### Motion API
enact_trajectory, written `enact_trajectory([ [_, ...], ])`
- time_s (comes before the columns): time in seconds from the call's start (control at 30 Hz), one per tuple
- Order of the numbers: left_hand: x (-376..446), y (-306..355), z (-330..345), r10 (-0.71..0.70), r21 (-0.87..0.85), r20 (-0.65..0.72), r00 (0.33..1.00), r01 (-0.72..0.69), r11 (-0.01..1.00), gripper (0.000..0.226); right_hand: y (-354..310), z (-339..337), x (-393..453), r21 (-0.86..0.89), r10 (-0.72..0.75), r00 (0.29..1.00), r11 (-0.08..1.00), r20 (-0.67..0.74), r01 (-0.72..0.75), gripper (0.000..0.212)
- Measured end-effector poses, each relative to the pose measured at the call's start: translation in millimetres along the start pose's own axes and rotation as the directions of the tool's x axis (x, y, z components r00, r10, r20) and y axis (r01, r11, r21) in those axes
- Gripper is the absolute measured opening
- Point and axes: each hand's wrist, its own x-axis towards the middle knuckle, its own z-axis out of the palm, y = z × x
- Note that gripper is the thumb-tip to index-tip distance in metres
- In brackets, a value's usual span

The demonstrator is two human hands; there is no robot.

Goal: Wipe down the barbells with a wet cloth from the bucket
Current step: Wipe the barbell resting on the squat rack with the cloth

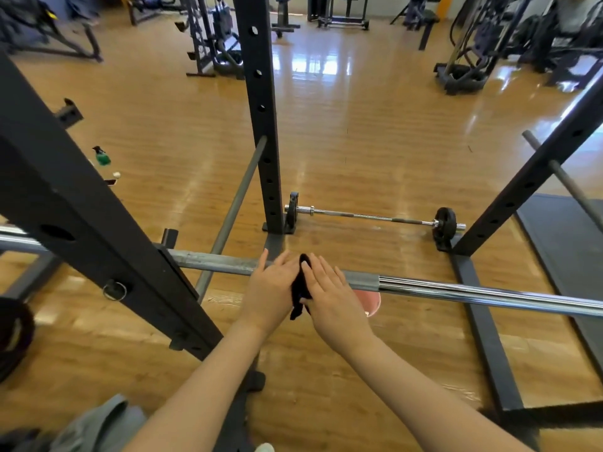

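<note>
Black cloth [299, 287] pressed between left hand [269, 288] and right hand [329, 293], fingers of both straight, over the near bar [473, 293]. Bar axis left to right; unwiped chrome lying rightward, nearer the right hand. Pink bucket [370, 301] below the bar, contents hidden. Second barbell [375, 217] on floor beyond.

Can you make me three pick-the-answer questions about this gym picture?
1. Where is the cloth?
A. between the two hands on the near bar
B. on the floor
C. over the far barbell

2. What colour is the cloth?
A. white
B. black
C. yellow

3. How are the fingers?
A. in fists
B. straight
C. pointing up

Answers:
1 A: the cloth sits between the left hand and right hand at the bar.
2 B: it looks black.
3 B: both hands' fingers lie flat against it.
</note>
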Motion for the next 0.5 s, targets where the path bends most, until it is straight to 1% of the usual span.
enact_trajectory([
  [0.03,-3.5,-3.0,0.1,0.015,0.043,0.026,1.000,-0.016,0.999,0.044,-0.3,3.3,0.5,0.018,-0.003,1.000,1.000,-0.021,0.003,0.051],
  [0.1,-12.6,-7.1,0.7,0.007,0.137,0.080,0.997,-0.018,0.990,0.053,-1.3,9.0,3.6,0.036,0.005,1.000,0.999,-0.029,-0.004,0.063],
  [0.13,-17.5,-8.1,1.6,-0.004,0.172,0.093,0.996,-0.012,0.985,0.054,-1.5,10.8,6.1,0.051,0.007,1.000,0.999,-0.030,-0.006,0.064],
  [0.2,-25.2,-9.0,5.1,-0.027,0.191,0.086,0.996,0.010,0.982,0.056,-1.6,13.3,11.0,0.088,-0.005,0.998,0.996,-0.064,0.011,0.056],
  [0.27,-29.7,-9.4,6.5,-0.072,0.162,0.090,0.993,0.057,0.985,0.065,-2.0,12.1,15.9,0.112,-0.038,0.990,0.992,-0.135,0.053,0.037],
  [0.3,-30.8,-9.9,5.7,-0.097,0.154,0.090,0.991,0.082,0.985,0.070,-2.2,11.0,17.2,0.122,-0.052,0.983,0.990,-0.175,0.074,0.032],
  [0.33,-31.6,-11.7,4.4,-0.116,0.149,0.089,0.989,0.102,0.984,0.073,-3.1,9.0,18.7,0.139,-0.059,0.980,0.987,-0.188,0.086,0.032],
  [0.4,-36.5,-17.4,-1.2,-0.136,0.135,0.074,0.988,0.126,0.983,0.067,-5.9,10.2,20.5,0.155,-0.085,0.977,0.981,-0.197,0.117,0.027],
  [0.43,-41.6,-22.1,-5.2,-0.145,0.126,0.056,0.988,0.137,0.983,0.063,-9.8,13.1,21.1,0.165,-0.093,0.974,0.978,-0.207,0.129,0.028],
  [0.5,-60.2,-33.1,-15.4,-0.166,0.098,0.020,0.986,0.164,0.982,0.059,-25.1,18.6,22.8,0.198,-0.098,0.974,0.970,-0.206,0.139,0.041],
])
